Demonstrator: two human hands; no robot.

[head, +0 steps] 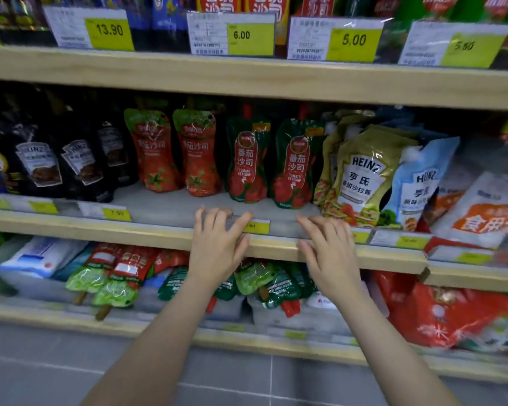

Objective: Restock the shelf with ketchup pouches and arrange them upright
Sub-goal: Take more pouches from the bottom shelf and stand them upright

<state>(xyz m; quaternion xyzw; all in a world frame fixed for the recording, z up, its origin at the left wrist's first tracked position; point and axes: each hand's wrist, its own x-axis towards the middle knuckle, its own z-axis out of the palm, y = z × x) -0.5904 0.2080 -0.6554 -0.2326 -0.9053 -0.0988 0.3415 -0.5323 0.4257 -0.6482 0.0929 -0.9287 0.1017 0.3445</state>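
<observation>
Across the middle shelf (159,232), with its pale wooden front edge, everything lines up, so take that shelf as the marker. Above it runs another wooden shelf (247,80) carrying yellow price tags (354,41) reading 13.90, 6.00 and 5.00. Below it, a lower shelf (129,326) holds a loose pile of ketchup pouches (115,276) lying flat and tipped over, caps pointing down and outward, with a big red bag (440,315) to their right. On the middle shelf itself, far left, dark Heinz pouches (38,165) stand in a row; to the right, a yellow-green Heinz salad dressing pouch (361,177) leans beside a pale blue Heinz pouch (417,183). Between those groups, set back from the front edge, stand four upright ketchup pouches: two red ones (156,153) side by side, then two dark green ones (248,162) marked Tomato Ketchup just to their right. Bare shelf surface lies in front of them. Both hands are at that front edge now: left hand (217,247) spread, fingers resting over the lip and the price strip, holding nothing; right hand (329,253) just beside it, fingers loose and splayed, also empty, touching the edge below the green pouches.
</observation>
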